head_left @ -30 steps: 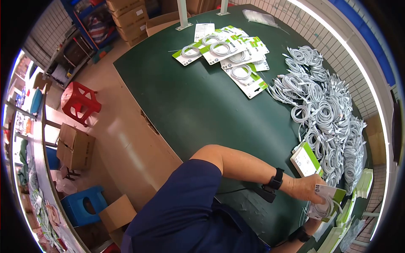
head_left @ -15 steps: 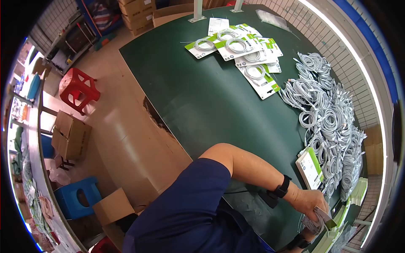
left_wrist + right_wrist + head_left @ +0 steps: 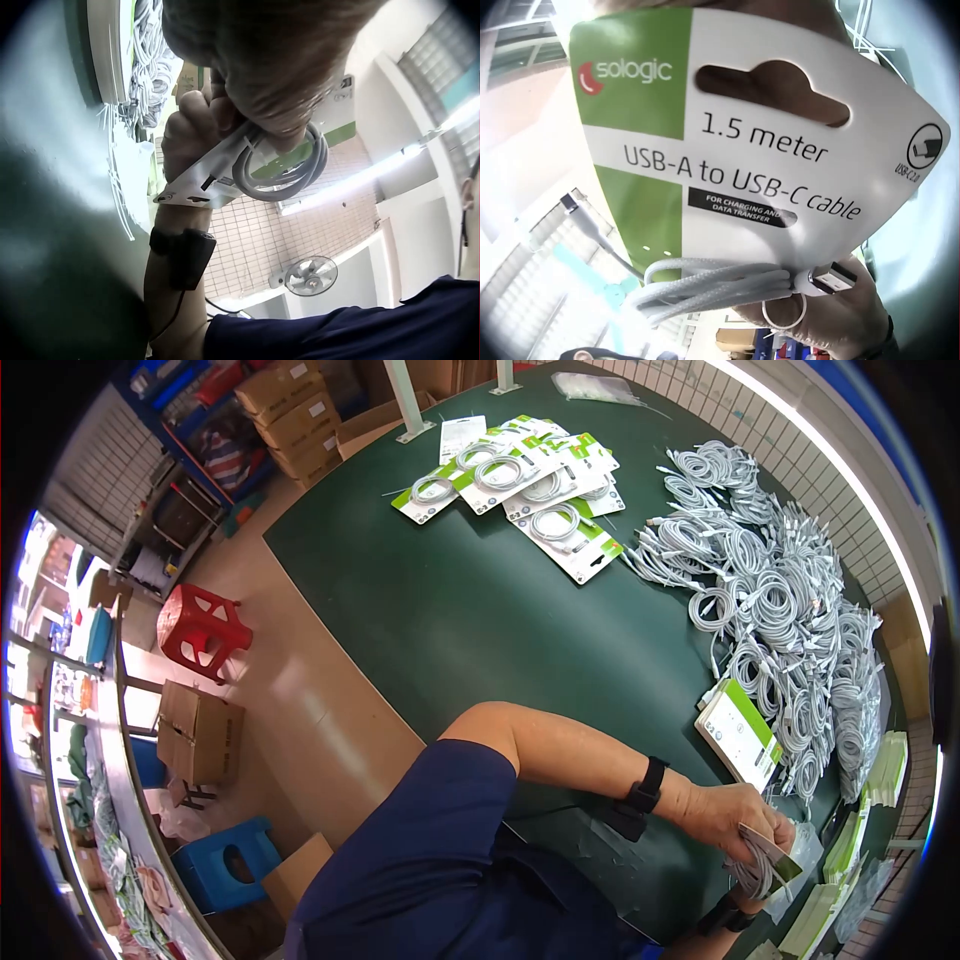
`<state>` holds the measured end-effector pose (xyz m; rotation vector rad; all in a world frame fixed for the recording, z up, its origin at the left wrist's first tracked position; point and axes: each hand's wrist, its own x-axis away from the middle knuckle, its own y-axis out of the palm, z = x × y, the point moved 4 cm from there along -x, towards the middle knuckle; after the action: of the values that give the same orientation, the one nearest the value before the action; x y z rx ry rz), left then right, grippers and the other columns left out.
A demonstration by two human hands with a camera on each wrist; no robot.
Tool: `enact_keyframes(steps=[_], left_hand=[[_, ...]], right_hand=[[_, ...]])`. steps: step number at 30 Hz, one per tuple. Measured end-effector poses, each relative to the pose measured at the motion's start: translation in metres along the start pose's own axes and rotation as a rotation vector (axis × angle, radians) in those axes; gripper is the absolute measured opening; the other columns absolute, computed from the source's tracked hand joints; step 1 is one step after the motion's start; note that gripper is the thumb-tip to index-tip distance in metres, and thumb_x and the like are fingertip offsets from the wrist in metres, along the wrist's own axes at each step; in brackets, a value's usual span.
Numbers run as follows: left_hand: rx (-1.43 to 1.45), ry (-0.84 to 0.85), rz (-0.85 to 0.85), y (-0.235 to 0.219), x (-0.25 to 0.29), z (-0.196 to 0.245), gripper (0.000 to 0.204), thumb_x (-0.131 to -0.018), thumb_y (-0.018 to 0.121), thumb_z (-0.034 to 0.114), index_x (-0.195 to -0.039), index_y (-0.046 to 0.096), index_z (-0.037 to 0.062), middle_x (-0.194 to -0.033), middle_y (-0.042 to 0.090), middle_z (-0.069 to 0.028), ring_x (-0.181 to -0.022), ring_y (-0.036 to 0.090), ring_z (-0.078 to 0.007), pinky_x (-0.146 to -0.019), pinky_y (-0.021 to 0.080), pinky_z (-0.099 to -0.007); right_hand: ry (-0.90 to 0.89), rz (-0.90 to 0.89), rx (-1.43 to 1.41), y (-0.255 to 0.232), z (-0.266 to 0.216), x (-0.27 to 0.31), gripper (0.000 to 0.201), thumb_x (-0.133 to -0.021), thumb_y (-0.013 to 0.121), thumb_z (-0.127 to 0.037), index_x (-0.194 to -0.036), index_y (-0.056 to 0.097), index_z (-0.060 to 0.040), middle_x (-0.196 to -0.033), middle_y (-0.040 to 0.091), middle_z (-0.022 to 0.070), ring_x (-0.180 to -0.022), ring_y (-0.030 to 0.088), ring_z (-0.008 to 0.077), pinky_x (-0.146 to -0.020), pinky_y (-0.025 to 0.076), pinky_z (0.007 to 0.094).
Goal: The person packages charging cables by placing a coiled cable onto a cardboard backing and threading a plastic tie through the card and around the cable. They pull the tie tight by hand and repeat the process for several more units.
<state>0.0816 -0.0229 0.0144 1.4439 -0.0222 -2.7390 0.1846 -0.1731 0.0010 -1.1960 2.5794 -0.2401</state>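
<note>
Between both hands is a green and white cable packaging card [image 3: 765, 150] printed "USB-A to USB-C cable", tilted nearly edge-on in the head view. A coiled grey-white USB cable [image 3: 712, 289] lies against its face, with both plugs sticking out. My left hand [image 3: 735, 820] grips card and coil from above; in the left wrist view its fingers lie over the coil. My right hand [image 3: 191, 124] holds the card from the other side, partly hidden behind it. A thin white loop [image 3: 805, 311] hangs below the USB-A plug. Close by lies a stack of blank cards [image 3: 738, 740].
A large heap of coiled cables [image 3: 780, 600] covers the right side of the green table [image 3: 460, 620]. Several carded cables [image 3: 560, 525] are piled at the far end. Green-edged card stacks [image 3: 845, 850] line the near right edge. A red stool [image 3: 200, 630] stands on the floor.
The card has turned from showing its face and coil to standing nearly edge-on in the head view. The left hand has closed in over the coil. The head view has shifted slightly.
</note>
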Motion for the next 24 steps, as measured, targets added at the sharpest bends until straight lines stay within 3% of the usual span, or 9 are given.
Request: enact_keyframes(steps=[3, 4, 7, 10, 11, 13, 17, 18, 24], left_hand=[[-0.089, 0.008, -0.075, -0.001, 0.005, 0.01, 0.02, -0.086, 0.08, 0.015, -0.106, 0.077, 0.0111, -0.083, 0.065, -0.0065, -0.076, 0.068, -0.0299, -0.066, 0.054, -0.0416], [-0.087, 0.007, -0.115, -0.001, 0.004, 0.016, 0.022, -0.087, 0.079, 0.015, -0.108, 0.077, 0.0118, -0.082, 0.063, -0.0062, -0.075, 0.066, -0.0297, -0.066, 0.054, -0.0423], [-0.051, -0.009, -0.244, 0.008, 0.007, 0.026, 0.029, -0.086, 0.076, 0.018, -0.115, 0.076, 0.0151, -0.078, 0.054, -0.0044, -0.074, 0.063, -0.027, -0.06, 0.05, -0.0418], [-0.202, 0.066, -0.326, 0.009, 0.0, 0.039, 0.034, -0.086, 0.076, 0.017, -0.12, 0.077, 0.0165, -0.077, 0.048, 0.0004, -0.066, 0.057, -0.0173, -0.05, 0.045, -0.0338], [-0.15, -0.01, -0.32, 0.005, -0.002, 0.036, 0.033, -0.084, 0.076, 0.019, -0.116, 0.078, 0.0184, -0.081, 0.053, -0.0016, -0.07, 0.061, -0.0196, -0.053, 0.049, -0.0347], [-0.213, -0.023, -0.327, -0.008, -0.011, 0.034, 0.039, -0.077, 0.081, 0.015, -0.115, 0.08, 0.0142, -0.076, 0.053, -0.0005, -0.066, 0.059, -0.018, -0.053, 0.047, -0.0319], [-0.306, 0.043, -0.361, -0.019, -0.027, 0.037, 0.044, -0.063, 0.084, 0.009, -0.107, 0.082, 0.0092, -0.08, 0.062, 0.0002, -0.071, 0.062, -0.0174, -0.055, 0.049, -0.0295], [-0.339, 0.059, -0.379, -0.018, -0.029, 0.039, 0.045, -0.061, 0.084, 0.008, -0.106, 0.082, 0.0082, -0.081, 0.063, -0.0004, -0.072, 0.063, -0.0179, -0.056, 0.05, -0.0291], [-0.294, -0.036, -0.427, -0.014, -0.016, 0.031, 0.039, -0.06, 0.083, 0.004, -0.099, 0.08, 0.002, -0.087, 0.067, -0.0056, -0.079, 0.067, -0.0229, -0.067, 0.055, -0.032]], right_hand=[[0.048, -0.153, -0.136, -0.002, -0.014, -0.017, 0.015, -0.085, 0.067, -0.003, -0.081, 0.053, -0.0052, -0.082, 0.056, 0.0047, -0.073, 0.047, 0.0113, -0.068, 0.039, 0.0262], [0.032, -0.064, -0.215, 0.01, -0.028, -0.019, 0.013, -0.082, 0.059, 0.003, -0.078, 0.049, -0.0056, -0.079, 0.051, 0.0023, -0.07, 0.041, 0.0099, -0.063, 0.033, 0.0267], [0.098, -0.01, -0.008, -0.006, -0.023, -0.03, 0.014, -0.092, 0.065, 0.002, -0.083, 0.055, -0.0037, -0.085, 0.057, 0.0032, -0.065, 0.055, 0.0078, -0.06, 0.044, 0.0229], [0.115, 0.124, -0.161, -0.026, -0.003, -0.027, 0.009, -0.093, 0.067, -0.002, -0.087, 0.06, -0.0019, -0.086, 0.065, 0.0052, -0.069, 0.062, 0.0095, -0.063, 0.049, 0.0242], [0.128, 0.082, -0.232, -0.029, 0.0, -0.026, 0.009, -0.093, 0.067, -0.003, -0.087, 0.061, -0.0017, -0.086, 0.065, 0.0055, -0.07, 0.062, 0.0098, -0.064, 0.05, 0.0247], [0.145, -0.012, -0.352, -0.029, -0.003, -0.024, 0.008, -0.092, 0.065, -0.002, -0.086, 0.06, -0.0022, -0.085, 0.065, 0.0071, -0.072, 0.062, 0.0119, -0.066, 0.05, 0.0261], [0.143, -0.266, -0.424, -0.02, -0.02, -0.017, 0.008, -0.09, 0.068, -0.004, -0.094, 0.067, 0.0024, -0.092, 0.069, 0.0095, -0.083, 0.064, 0.0152, -0.077, 0.053, 0.028], [0.213, -0.271, -0.412, -0.016, -0.026, -0.014, 0.011, -0.089, 0.072, -0.006, -0.096, 0.069, 0.0023, -0.094, 0.07, 0.009, -0.086, 0.066, 0.0156, -0.079, 0.053, 0.0289], [0.045, -0.432, -0.096, -0.002, -0.038, -0.007, 0.018, -0.084, 0.082, -0.01, -0.097, 0.072, -0.0023, -0.098, 0.072, 0.0073, -0.091, 0.069, 0.0193, -0.082, 0.054, 0.0319]])
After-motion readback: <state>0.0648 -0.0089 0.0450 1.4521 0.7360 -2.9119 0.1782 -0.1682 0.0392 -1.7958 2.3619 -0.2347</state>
